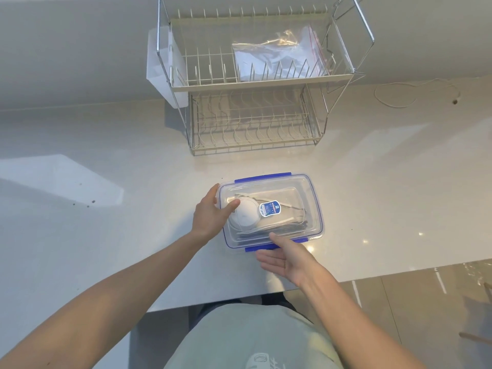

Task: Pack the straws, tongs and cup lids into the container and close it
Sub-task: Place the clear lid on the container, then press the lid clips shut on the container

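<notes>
A clear rectangular container [311, 209] with blue latches sits on the white counter, its clear lid [288, 194] with a blue sticker on top. Through the lid I see white cup lids [246, 213], straws and dark tongs [292, 222] inside. My left hand [213, 213] grips the container's left end, thumb pressed on the lid. My right hand [286, 258] is at the near edge, palm up, fingers apart, thumb touching the lid above the near blue latch [266, 247]. The far latch [262, 177] sticks outward.
A two-tier wire dish rack [255, 83] stands behind the container, with a clear zip bag [279, 57] on its upper shelf. A thin white cord [394, 99] lies at the back right. The counter's front edge [213, 299] runs just below my hands.
</notes>
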Demonstrator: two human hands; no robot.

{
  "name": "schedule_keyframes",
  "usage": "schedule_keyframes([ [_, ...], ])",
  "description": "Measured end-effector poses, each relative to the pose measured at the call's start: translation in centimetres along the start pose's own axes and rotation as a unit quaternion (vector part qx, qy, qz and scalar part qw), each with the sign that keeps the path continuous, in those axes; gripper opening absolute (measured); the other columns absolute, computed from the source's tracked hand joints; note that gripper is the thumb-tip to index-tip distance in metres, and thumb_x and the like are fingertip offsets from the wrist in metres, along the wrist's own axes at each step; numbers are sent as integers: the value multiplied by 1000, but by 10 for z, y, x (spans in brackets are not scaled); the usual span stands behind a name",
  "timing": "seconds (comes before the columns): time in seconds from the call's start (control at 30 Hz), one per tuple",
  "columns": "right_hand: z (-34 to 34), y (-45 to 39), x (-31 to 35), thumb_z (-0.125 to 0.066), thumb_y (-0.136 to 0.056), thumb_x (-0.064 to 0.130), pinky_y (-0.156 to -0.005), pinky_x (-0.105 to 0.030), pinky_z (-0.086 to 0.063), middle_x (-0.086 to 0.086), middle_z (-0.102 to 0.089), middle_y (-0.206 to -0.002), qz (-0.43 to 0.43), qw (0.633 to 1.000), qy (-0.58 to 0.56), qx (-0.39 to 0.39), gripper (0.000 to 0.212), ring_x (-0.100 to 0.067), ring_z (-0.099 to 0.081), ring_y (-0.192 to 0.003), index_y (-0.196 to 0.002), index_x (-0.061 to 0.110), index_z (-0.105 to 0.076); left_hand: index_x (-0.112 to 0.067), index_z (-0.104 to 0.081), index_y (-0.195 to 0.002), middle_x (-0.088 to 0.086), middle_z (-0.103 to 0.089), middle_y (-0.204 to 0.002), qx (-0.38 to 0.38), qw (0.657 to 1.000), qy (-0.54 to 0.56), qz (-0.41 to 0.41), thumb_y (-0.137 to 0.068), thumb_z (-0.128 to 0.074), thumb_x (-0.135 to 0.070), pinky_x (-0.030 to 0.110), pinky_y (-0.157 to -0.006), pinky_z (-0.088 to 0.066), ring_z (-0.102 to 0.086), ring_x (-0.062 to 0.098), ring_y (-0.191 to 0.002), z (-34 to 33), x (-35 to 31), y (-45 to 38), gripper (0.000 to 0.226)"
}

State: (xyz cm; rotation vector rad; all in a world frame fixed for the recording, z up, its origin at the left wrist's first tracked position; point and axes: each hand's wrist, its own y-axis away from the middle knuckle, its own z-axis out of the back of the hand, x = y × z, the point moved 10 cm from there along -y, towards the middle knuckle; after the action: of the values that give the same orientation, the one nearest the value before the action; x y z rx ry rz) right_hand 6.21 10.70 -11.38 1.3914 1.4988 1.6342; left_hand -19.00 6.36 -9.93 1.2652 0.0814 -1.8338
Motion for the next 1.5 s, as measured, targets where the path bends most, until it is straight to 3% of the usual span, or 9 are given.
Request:
schedule_keyframes([
  [0.13, 52, -8, 18, -83, -76, 59, -68, -46, -65, -21, -75, -105, 45, 995, 58, -65, 69, -36, -79, -83, -113, 3, -67, -28, -38, -154, -8, -58, -127, 8, 997, 44, 62, -78, -75, -64, 35, -94, -50, -57, 17, -115, 6, 17, 4, 92],
  [0.3, 114, -7, 80, -79, -81, 58, -99, -50, -55, -9, -67, -122, 225, 945, 110, -209, 65, -28, -66, -110, -126, 15, -57, -18, -45, -143, 4, -63, -122, 41, 983, 105, 143, -76, -82, -56, 44, -93, -60, -68, 23, -105, 2, 48, 32, 86],
  [0.53, 110, -20, 89, -75, -92, 36, -66, -32, -58, -11, -74, -103, 249, 950, 74, -175, 26, -20, -72, -81, -107, 16, -67, -15, -66, -114, 9, -76, -102, 66, 972, 163, 154, -82, -85, -30, 43, -84, -63, -75, 26, -96, -10, 45, 53, 40],
  [0.67, 104, -18, 104, -75, -92, 36, -71, -36, -62, -10, -76, -100, 272, 941, 89, -178, 24, -27, -75, -86, -105, 17, -68, -20, -70, -113, 5, -77, -98, 40, 980, 146, 132, -86, -81, -31, 33, -74, -62, -74, 23, -93, -1, 32, 45, 31],
  [0.8, 83, -15, 146, -76, -91, 36, -72, -38, -64, -13, -77, -94, 318, 931, 90, -154, 26, -28, -75, -84, -103, 14, -69, -30, -76, -107, 1, -78, -90, 10, 985, 149, 89, -88, -78, -30, 43, -82, -60, -71, 23, -90, 23, 2, 21, 20],
  [1.0, 42, -17, 229, -75, -92, 37, -72, -37, -64, -7, -77, -93, 361, 921, 83, -124, 28, -19, -74, -78, -106, 14, -69, -26, -71, -124, -2, -77, -101, -50, 988, 144, 14, -91, -72, -30, 31, -82, -57, -70, 22, -100, 57, -60, -32, 33],
  [1.17, 14, -37, 284, -71, -96, 30, -74, -38, -64, -9, -70, -101, 364, 921, 88, -105, 34, -18, -67, -79, -119, 6, -64, -15, -53, -139, 6, -66, -128, -71, 986, 147, 45, -88, -78, -27, 43, -101, -54, -65, 23, -115, 62, -80, -78, 59],
  [1.33, 4, -62, 319, -72, -95, 34, -78, -40, -63, -19, -65, -128, 357, 922, 95, -115, 49, -29, -69, -100, -135, 9, -60, -15, -51, -142, 7, -62, -135, -79, 985, 144, 51, -88, -78, -32, 47, -107, -50, -59, 23, -126, 67, -91, -117, 62],
  [1.5, -11, -75, 353, -68, -98, 36, -73, -35, -61, -10, -60, -139, 375, 911, 125, -118, 51, -35, -66, -115, -144, 21, -54, -11, -51, -146, 5, -60, -140, -88, 984, 149, 46, -91, -76, -30, 46, -108, -48, -55, 19, -129, 71, -107, -151, 64],
])
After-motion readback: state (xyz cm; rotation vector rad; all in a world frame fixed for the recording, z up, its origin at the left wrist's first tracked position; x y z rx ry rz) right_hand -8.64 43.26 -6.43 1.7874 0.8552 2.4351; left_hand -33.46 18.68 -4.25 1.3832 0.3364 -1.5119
